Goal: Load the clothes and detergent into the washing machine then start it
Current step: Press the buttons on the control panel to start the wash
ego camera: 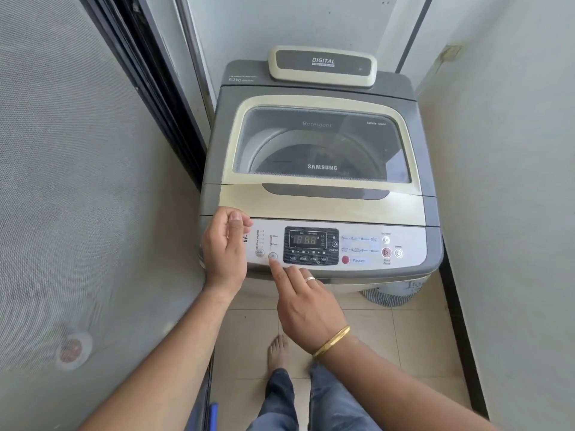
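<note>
The washing machine (pixel 320 169) fills the centre of the frame, its glass lid (pixel 322 144) down; the display (pixel 306 240) reads 188 – lit on the control panel (pixel 342 247) at lower centre; the right hand (pixel 306 303) points 1 extended index fingertip onto a round button (pixel 273 256); the left hand (pixel 225 247) rests loosely curled – holding nothing – on the panel's left end.

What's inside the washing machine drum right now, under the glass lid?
Through the closed glass lid the grey drum wall shows, with something dark low in the tub. Glare and tint hide whether that is clothes, and any detergent.
</note>
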Demonstrator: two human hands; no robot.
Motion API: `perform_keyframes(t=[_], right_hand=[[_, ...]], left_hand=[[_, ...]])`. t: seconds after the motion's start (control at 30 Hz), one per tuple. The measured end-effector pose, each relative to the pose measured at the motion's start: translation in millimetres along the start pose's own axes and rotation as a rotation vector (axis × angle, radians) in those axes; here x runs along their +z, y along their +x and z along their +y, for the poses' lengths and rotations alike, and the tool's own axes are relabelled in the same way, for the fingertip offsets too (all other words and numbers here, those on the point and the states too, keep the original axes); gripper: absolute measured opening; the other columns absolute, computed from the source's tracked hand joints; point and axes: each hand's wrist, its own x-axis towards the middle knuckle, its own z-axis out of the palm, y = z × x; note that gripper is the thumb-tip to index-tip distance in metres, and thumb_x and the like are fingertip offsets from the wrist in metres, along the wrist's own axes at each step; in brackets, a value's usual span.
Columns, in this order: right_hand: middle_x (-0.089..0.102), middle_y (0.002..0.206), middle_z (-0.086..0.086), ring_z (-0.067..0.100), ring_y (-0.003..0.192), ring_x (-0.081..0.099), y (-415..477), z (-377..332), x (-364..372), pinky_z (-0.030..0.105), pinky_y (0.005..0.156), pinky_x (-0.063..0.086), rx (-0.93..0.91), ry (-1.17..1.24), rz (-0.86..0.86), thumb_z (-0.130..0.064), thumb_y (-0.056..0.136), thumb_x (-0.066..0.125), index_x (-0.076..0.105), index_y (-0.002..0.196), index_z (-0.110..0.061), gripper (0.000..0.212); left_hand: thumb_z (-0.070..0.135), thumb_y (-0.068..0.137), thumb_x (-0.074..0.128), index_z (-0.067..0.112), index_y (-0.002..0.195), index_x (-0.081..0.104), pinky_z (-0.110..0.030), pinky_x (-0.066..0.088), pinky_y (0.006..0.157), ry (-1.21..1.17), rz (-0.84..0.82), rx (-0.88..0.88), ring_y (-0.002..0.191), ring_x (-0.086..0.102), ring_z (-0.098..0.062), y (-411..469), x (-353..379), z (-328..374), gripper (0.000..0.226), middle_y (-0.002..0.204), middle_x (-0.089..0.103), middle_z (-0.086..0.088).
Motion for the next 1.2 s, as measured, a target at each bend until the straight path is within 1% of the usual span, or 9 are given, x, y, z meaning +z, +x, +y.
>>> perform_keyframes(t=[0.1,0.33,0.4,0.57,0.67,0.77,0.87,0.93,1.2], right_hand=[[0.064,0.108,0.005,0.027,0.093,0.063,-11,15,-3,0.036,0.072,0.06,0.024,-0.007,0.007,-0.01,0.085,0.058,0.045,0.157,-0.004,0.073],[0.062,0.112,0.008,0.028,0.094,0.061,-36,54,-14,0.04,0.08,0.06,0.185,0.032,0.007,-0.009,0.092,0.052,0.044,0.155,-0.005,0.064],[0.063,0.11,0.01,0.029,0.093,0.061,-46,70,-20,0.04,0.079,0.061,0.256,0.038,0.035,-0.004,0.091,0.055,0.047,0.153,-0.003,0.063],[0.06,0.106,0.012,0.032,0.088,0.061,-69,107,-27,0.046,0.074,0.061,0.463,0.055,0.096,0.001,0.091,0.059,0.047,0.154,-0.001,0.064],[0.059,0.104,0.012,0.034,0.083,0.06,-77,122,-27,0.05,0.075,0.059,0.525,0.051,0.117,0.002,0.091,0.061,0.041,0.159,-0.002,0.071],[0.06,0.103,0.013,0.035,0.08,0.061,-77,126,-27,0.052,0.073,0.06,0.529,0.057,0.125,0.002,0.092,0.061,0.04,0.16,-0.003,0.071],[0.06,0.103,0.013,0.033,0.078,0.06,-76,126,-27,0.051,0.068,0.06,0.532,0.06,0.126,0.0,0.093,0.06,0.042,0.159,-0.004,0.068],[0.06,0.103,0.012,0.031,0.076,0.059,-76,126,-28,0.048,0.064,0.059,0.533,0.059,0.124,-0.003,0.095,0.059,0.042,0.159,-0.005,0.067],[0.061,0.098,0.011,0.031,0.071,0.058,-75,133,-26,0.048,0.059,0.058,0.522,0.042,0.115,-0.006,0.096,0.055,0.045,0.157,-0.005,0.062]], left_hand=[[0.01,0.116,0.047,0.006,0.091,0.064,-0.019,0.052,0.076,0.015,0.006,0.005,0.079,0.067,-0.007,-1,1,1,0.031,0.089,0.074,-0.005],[0.017,0.115,0.046,0.008,0.091,0.063,-0.031,0.055,0.077,0.01,0.004,0.001,0.082,0.068,-0.018,-1,2,-1,0.031,0.09,0.073,-0.005],[0.016,0.115,0.046,0.008,0.092,0.063,-0.03,0.055,0.077,0.012,-0.007,0.006,0.082,0.067,-0.017,-2,3,0,0.031,0.09,0.073,-0.006],[0.014,0.115,0.045,0.006,0.092,0.063,-0.014,0.05,0.076,0.044,-0.009,0.011,0.081,0.065,-0.003,-3,4,2,0.031,0.091,0.073,-0.007],[0.012,0.115,0.045,0.007,0.091,0.062,-0.018,0.05,0.076,0.061,-0.001,0.023,0.081,0.066,-0.009,-3,5,2,0.03,0.089,0.072,-0.004],[0.015,0.113,0.046,0.008,0.089,0.061,-0.015,0.046,0.075,0.122,0.023,0.027,0.081,0.064,-0.019,-3,11,4,0.028,0.088,0.071,-0.004],[0.016,0.11,0.047,0.007,0.087,0.058,-0.037,0.046,0.076,0.217,0.024,0.086,0.082,0.06,-0.027,0,21,1,0.027,0.088,0.068,-0.007],[0.014,0.109,0.047,0.007,0.086,0.056,-0.045,0.045,0.075,0.264,0.029,0.106,0.081,0.057,-0.031,1,25,-1,0.026,0.087,0.064,-0.008],[0.012,0.109,0.047,0.006,0.086,0.057,-0.047,0.045,0.074,0.286,0.038,0.137,0.08,0.055,-0.031,-2,25,-2,0.025,0.087,0.061,-0.005]])
